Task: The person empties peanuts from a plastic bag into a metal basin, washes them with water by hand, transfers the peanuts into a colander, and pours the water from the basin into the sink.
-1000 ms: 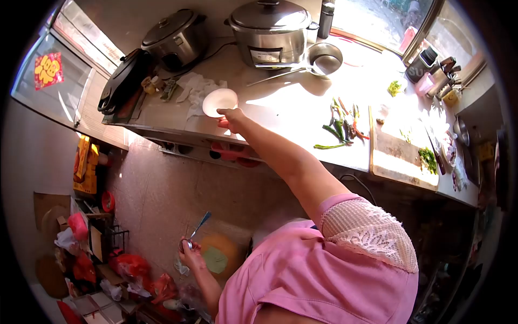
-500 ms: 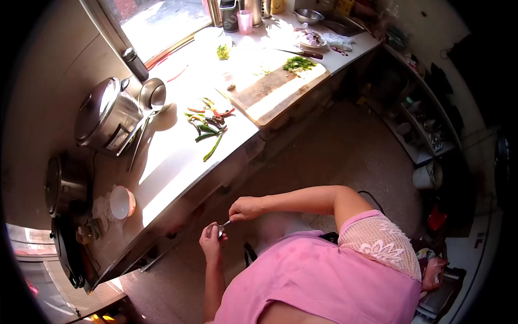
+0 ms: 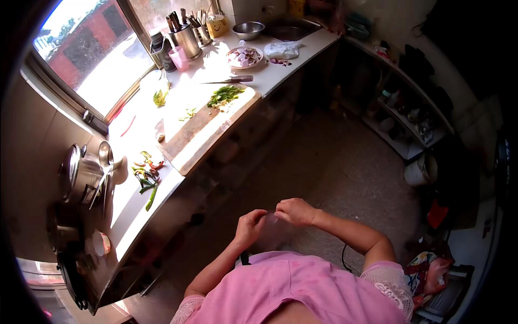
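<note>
My left hand [image 3: 250,228] and my right hand [image 3: 295,211] are close together in front of my pink top, above the floor. Both are closed, thumbs and fingertips pinched, nearly touching each other. What lies between the fingertips is too small and blurred to name. A pale, hazy patch shows just below them; I cannot tell what it is. Nearest on the counter are the cut green and red peppers [image 3: 147,178]. Beyond them lies the wooden cutting board [image 3: 197,135] with chopped greens [image 3: 225,95] at its far end.
A knife [image 3: 237,79] lies behind the board, near a plate of cut pinkish pieces [image 3: 245,57]. Along the wall stand a steel pot [image 3: 81,173] with ladles, a bowl [image 3: 101,243] and a knife holder [image 3: 185,40]. Shelves [image 3: 404,121] and a bucket [image 3: 421,171] are on the right.
My view has swung right and towards the window. My hands have come closer together. The spoon, earlier held between both hands, cannot be made out now.
</note>
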{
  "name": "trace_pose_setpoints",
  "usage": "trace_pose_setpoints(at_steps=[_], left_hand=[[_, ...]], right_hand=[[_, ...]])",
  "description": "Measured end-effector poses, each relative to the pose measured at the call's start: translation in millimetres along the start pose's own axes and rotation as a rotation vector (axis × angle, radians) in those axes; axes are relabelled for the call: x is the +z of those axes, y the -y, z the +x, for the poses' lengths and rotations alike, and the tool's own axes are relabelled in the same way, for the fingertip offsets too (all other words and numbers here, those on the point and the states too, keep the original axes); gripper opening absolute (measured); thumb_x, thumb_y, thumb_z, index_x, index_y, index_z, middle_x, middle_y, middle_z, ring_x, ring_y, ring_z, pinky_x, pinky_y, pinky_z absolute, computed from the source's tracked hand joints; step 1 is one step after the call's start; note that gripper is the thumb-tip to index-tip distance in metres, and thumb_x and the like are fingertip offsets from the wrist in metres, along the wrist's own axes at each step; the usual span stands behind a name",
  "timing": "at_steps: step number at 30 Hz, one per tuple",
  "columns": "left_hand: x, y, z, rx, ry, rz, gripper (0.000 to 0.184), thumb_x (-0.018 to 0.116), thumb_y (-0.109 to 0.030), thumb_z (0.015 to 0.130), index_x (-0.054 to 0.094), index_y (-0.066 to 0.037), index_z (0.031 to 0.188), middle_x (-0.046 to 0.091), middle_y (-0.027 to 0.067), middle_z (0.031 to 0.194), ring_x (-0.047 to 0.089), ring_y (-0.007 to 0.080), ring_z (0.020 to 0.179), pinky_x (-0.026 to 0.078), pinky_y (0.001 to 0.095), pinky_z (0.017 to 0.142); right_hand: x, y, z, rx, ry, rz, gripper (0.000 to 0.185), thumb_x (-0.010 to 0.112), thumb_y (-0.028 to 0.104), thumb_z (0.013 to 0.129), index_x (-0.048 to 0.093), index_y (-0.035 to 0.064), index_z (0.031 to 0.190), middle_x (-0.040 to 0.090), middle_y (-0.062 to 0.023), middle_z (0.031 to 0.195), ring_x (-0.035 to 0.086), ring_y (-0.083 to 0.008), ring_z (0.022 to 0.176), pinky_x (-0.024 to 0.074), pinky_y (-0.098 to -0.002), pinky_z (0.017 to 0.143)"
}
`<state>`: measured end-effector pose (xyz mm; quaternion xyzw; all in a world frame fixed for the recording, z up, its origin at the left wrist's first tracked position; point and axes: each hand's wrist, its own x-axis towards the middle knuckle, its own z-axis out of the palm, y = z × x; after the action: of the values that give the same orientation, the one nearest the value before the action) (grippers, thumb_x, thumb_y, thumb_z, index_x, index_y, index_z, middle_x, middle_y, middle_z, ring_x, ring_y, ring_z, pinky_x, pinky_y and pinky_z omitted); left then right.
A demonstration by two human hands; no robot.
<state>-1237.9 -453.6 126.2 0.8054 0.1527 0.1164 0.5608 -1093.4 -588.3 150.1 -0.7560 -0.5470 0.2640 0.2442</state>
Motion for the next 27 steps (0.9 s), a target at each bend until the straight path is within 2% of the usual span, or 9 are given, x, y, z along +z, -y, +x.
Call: trace_pose_setpoints(at_steps=[8, 9, 14, 16, 17, 20, 22, 24, 27], left_hand=[[50.2, -20.1, 123.1, -0.211, 0.197, -0.061, 0.016, 0.054, -0.012, 0.084, 0.057, 0.000, 0.094, 0.057, 0.0009, 0.066, 0.048, 0.0045, 0.055, 0.042, 0.0203, 0.050], [51.7, -27.4, 143.2, -0.164, 0.184, -0.018, 0.017, 0.056, -0.013, 0.082, 0.058, 0.000, 0.093, 0.059, 0.0082, 0.063, 0.054, 0.0103, 0.054, 0.044, 0.0246, 0.051], [56.1, -25.6, 258.8, -0.083, 0.097, -0.086, 0.014, 0.055, -0.010, 0.082, 0.059, 0.001, 0.089, 0.057, 0.0073, 0.061, 0.052, 0.0096, 0.051, 0.042, 0.0239, 0.049], [53.5, -25.4, 310.6, -0.087, 0.074, -0.106, 0.014, 0.055, -0.009, 0.081, 0.059, 0.001, 0.090, 0.057, 0.0079, 0.061, 0.051, 0.0095, 0.051, 0.042, 0.0243, 0.049], [50.5, -26.4, 335.8, -0.106, 0.048, -0.109, 0.014, 0.054, -0.010, 0.083, 0.059, 0.000, 0.090, 0.057, 0.0063, 0.062, 0.051, 0.0085, 0.051, 0.042, 0.0236, 0.048], [38.2, -34.8, 413.3, -0.219, 0.004, -0.285, 0.015, 0.052, -0.013, 0.085, 0.058, -0.001, 0.092, 0.058, 0.0028, 0.067, 0.051, 0.0068, 0.052, 0.042, 0.0207, 0.048], [31.0, -37.4, 462.6, -0.231, -0.025, -0.344, 0.015, 0.052, -0.012, 0.085, 0.057, -0.001, 0.095, 0.058, 0.0022, 0.072, 0.051, 0.0065, 0.055, 0.043, 0.0197, 0.049], [26.8, -36.7, 503.9, -0.196, -0.060, -0.346, 0.015, 0.051, -0.011, 0.085, 0.056, -0.001, 0.095, 0.058, 0.0022, 0.073, 0.051, 0.0065, 0.056, 0.043, 0.0197, 0.049], [21.7, -44.6, 552.8, -0.147, -0.169, -0.367, 0.014, 0.051, -0.009, 0.085, 0.056, 0.000, 0.095, 0.057, 0.0018, 0.072, 0.050, 0.0064, 0.054, 0.043, 0.0195, 0.048]], right_hand=[[-93.3, -74.8, 13.1, -0.012, -0.127, -0.009, 0.020, 0.055, 0.025, 0.079, 0.059, 0.0049, 0.081, 0.059, -0.0098, 0.080, 0.058, -0.0281, 0.076, 0.0463, -0.0370, 0.068], [-107.6, -87.3, 18.4, -0.004, -0.122, -0.011, 0.020, 0.055, 0.025, 0.079, 0.059, 0.0049, 0.081, 0.059, -0.0098, 0.080, 0.058, -0.0281, 0.076, 0.0463, -0.0370, 0.068], [-194.8, -169.3, 30.9, 0.081, -0.166, -0.021, 0.020, 0.058, 0.026, 0.079, 0.060, 0.0055, 0.076, 0.059, -0.0086, 0.075, 0.058, -0.0254, 0.071, 0.0465, -0.0336, 0.063], [-238.7, -199.5, 23.3, 0.342, -0.208, 0.083, 0.016, 0.059, 0.018, 0.078, 0.060, 0.0022, 0.080, 0.059, -0.0121, 0.077, 0.058, -0.0254, 0.070, 0.0456, -0.0332, 0.061], [-250.6, -234.3, 11.4, 0.346, -0.259, 0.015, 0.016, 0.059, 0.017, 0.078, 0.060, 0.0012, 0.081, 0.059, -0.0131, 0.076, 0.058, -0.0253, 0.070, 0.0452, -0.0334, 0.061], [-289.0, -326.3, -38.2, 0.647, -0.344, -0.056, 0.016, 0.059, 0.016, 0.078, 0.059, 0.0000, 0.081, 0.059, -0.0149, 0.075, 0.058, -0.0270, 0.070, 0.0447, -0.0341, 0.061], [-300.4, -384.7, -84.4, 0.993, -0.434, 0.106, 0.019, 0.056, 0.018, 0.081, 0.058, -0.0004, 0.080, 0.056, -0.0101, 0.063, 0.056, -0.0171, 0.054, 0.0439, -0.0319, 0.050], [-290.3, -460.3, -150.2, 1.041, -0.551, 0.160, 0.019, 0.052, 0.018, 0.084, 0.054, 0.0016, 0.075, 0.051, -0.0041, 0.057, 0.050, -0.0117, 0.044, 0.0387, -0.0263, 0.039], [-302.0, -508.7, -197.0, 1.339, -0.478, 0.441, 0.017, 0.048, 0.019, 0.085, 0.051, 0.0047, 0.076, 0.050, -0.0042, 0.056, 0.048, -0.0133, 0.041, 0.0396, -0.0280, 0.035]])
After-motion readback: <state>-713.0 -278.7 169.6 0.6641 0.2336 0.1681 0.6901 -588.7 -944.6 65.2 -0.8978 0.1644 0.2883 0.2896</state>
